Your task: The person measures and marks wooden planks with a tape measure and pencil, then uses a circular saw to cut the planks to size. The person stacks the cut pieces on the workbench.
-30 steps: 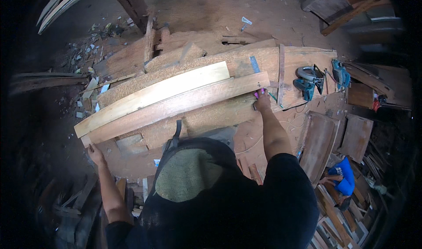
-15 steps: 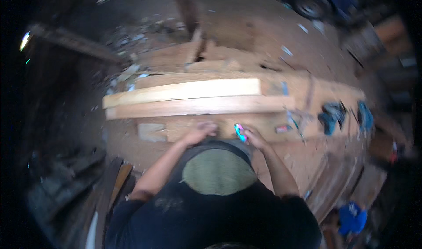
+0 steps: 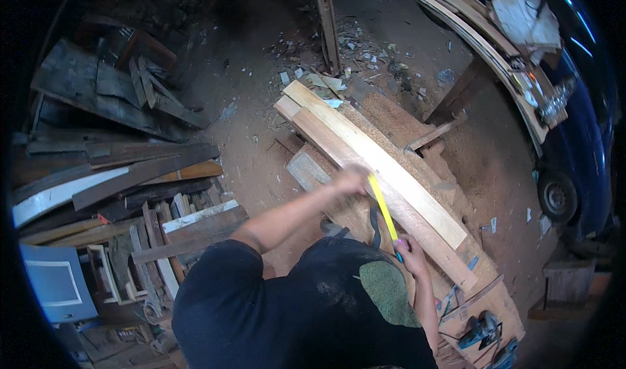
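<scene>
A yellow tape blade [image 3: 383, 207] stretches between my two hands, pulled out of a small teal and pink tape measure [image 3: 398, 251]. My right hand [image 3: 412, 257] is wrapped round the tape measure's case at the near side of the boards. Farther up and to the left, my left hand [image 3: 353, 180] is closed at the blade's free end; motion smears its fingers. Under and beside the blade lie two long planks, a pale one [image 3: 391, 163] and a pinkish-brown one [image 3: 424, 238], side by side on the workbench [image 3: 486, 274].
Power tools [image 3: 479, 330] lie at the bench's lower right end. Stacked scrap lumber [image 3: 150, 173] fills the left side. A wooden post [image 3: 326, 27] rises beyond the bench amid wood scraps. A blue vehicle [image 3: 580, 154] with boards on it stands at right.
The yellow blade has been drawn out between my hands, the left now holding its end. My view has turned left, so the boards now run diagonally.
</scene>
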A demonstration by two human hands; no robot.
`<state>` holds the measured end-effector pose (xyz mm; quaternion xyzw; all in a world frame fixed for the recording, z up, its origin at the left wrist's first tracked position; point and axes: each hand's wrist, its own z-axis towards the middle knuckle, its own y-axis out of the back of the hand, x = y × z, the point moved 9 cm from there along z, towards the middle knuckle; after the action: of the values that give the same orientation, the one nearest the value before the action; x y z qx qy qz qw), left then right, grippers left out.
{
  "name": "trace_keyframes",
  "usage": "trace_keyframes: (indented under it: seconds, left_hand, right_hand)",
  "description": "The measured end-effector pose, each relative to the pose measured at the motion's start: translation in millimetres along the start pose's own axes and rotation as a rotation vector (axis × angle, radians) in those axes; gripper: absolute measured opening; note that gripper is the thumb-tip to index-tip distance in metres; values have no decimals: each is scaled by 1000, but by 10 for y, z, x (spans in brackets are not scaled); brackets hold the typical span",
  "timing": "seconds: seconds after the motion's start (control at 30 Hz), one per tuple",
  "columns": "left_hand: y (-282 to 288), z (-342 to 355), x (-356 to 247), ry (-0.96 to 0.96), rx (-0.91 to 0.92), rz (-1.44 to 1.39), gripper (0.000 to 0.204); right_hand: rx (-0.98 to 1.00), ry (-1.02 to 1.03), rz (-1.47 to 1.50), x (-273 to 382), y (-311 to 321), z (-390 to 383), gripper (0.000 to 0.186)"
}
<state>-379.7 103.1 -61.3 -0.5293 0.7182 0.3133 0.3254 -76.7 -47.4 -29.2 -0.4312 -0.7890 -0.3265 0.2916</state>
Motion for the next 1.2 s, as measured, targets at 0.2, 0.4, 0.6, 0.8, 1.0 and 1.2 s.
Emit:
trace_keyframes:
  seconds: [0.2,0.4,0.6,0.8,1.0,1.2]
  left_hand:
    - [2992,245,378,-44,-795,-700,24]
    - [2570,571,635,6,-751,-604,33]
    - [1988,613,714,41,-664,-552,46]
    - [1481,537,755,-65,-566,-283,42]
    - [-356,109,-257,-412,-391,319,38]
    - [-2398,-363,-868,-587,72,424,31]
  right_hand:
    - [155,-137,-61,-479,453,-415,41]
    - [16,9,-201,-89,511,190,40]
    - [-13,-22,-269,216,444,565,42]
    - [-47,21,-385,57,665,635,49]
    - [-258,-58,-425,-539,1309,359,71]
    - [-345,-177,-256,-1136,2118,-509,75]
